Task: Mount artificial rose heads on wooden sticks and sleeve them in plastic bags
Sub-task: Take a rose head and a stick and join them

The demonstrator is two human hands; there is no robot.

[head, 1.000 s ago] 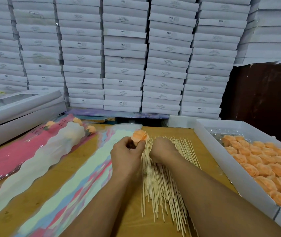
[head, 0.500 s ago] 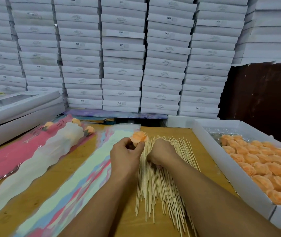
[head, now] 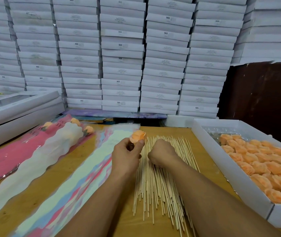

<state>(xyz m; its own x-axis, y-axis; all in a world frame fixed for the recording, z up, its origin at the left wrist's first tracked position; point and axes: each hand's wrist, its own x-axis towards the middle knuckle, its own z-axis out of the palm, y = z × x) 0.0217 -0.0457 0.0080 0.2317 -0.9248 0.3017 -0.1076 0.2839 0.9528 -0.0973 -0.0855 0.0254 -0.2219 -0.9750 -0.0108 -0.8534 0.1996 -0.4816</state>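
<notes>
Left hand (head: 125, 157) pinches rose head (head: 137, 136); right hand (head: 162, 153) clenched on sticks (head: 158, 182), hold unclear; white box (head: 235, 178) right holds rose heads (head: 262, 161).

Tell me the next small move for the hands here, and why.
Probably lift one stick from the pile of wooden sticks with the right hand and bring its tip to the rose head. The left hand pinches the rose head above the pile; the right hand's curled fingers rest on the sticks.
</notes>
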